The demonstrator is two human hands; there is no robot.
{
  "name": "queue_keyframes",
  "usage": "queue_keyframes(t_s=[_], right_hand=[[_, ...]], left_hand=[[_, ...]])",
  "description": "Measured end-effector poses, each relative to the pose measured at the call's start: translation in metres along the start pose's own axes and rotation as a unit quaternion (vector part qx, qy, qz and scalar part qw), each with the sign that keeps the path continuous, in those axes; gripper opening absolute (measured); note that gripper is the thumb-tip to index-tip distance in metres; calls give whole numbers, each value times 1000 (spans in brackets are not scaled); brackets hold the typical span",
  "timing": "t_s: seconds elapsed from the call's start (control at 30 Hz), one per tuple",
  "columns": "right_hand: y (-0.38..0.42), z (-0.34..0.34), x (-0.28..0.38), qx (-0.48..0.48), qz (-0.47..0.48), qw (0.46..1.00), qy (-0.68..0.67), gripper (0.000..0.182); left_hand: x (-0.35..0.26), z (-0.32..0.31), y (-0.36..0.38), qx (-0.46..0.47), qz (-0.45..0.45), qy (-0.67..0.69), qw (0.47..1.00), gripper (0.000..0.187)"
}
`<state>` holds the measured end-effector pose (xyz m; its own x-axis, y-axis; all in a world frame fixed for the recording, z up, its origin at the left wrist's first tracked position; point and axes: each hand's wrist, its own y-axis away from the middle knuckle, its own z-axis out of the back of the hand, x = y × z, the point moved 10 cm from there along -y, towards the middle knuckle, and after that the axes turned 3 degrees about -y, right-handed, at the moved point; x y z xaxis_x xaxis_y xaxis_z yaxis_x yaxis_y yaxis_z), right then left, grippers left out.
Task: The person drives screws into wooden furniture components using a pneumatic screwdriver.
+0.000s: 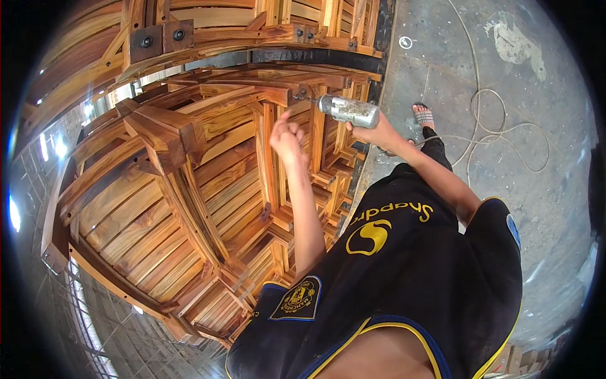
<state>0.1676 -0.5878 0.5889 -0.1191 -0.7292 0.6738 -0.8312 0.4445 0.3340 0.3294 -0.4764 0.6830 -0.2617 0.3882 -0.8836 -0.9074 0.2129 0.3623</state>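
Note:
A silver power driver (349, 111) is gripped by my right hand (377, 134), its body pointing left. The driver's tip meets a dark metal plate (300, 95) on a wooden frame (271, 96). Just left of and below that plate, my left hand (288, 138) is raised in front of the slatted wood, its fingers partly bent and apart, with nothing visible in them. Around both hands stand stacked wooden pieces with slats and dark bolts.
A thin hose (478, 82) lies looped on the grey floor (442, 82) at the right. A black metal beam (252, 59) runs between the wooden pieces. Metal plates with bolts (161, 40) sit at the upper left. My sandalled foot (423, 115) is near the hose.

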Motion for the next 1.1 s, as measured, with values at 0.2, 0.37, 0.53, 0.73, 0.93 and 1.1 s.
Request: queue_keyframes(t_s=[0.2, 0.37, 0.53, 0.73, 0.93, 1.1], right_hand=[[4, -2, -5, 2, -6, 1000, -1, 32], [4, -4, -1, 2, 35, 999, 32, 31], [2, -4, 4, 13, 71, 997, 33, 31], [-2, -3, -16, 41, -19, 997, -60, 33], [-2, -5, -8, 31, -11, 999, -1, 33], [-8, -7, -7, 42, 41, 998, 4, 34]], left_hand=[[-40, 38, -21, -111, -165, -101, 975, 46], [-33, 16, -43, -27, -187, -123, 974, 52], [-33, 14, -45, -35, -166, -82, 982, 55], [-34, 13, -44, -28, -169, -68, 983, 55], [-34, 15, -42, -24, -146, -59, 987, 54], [-30, 18, -37, -14, -142, -47, 989, 53]])
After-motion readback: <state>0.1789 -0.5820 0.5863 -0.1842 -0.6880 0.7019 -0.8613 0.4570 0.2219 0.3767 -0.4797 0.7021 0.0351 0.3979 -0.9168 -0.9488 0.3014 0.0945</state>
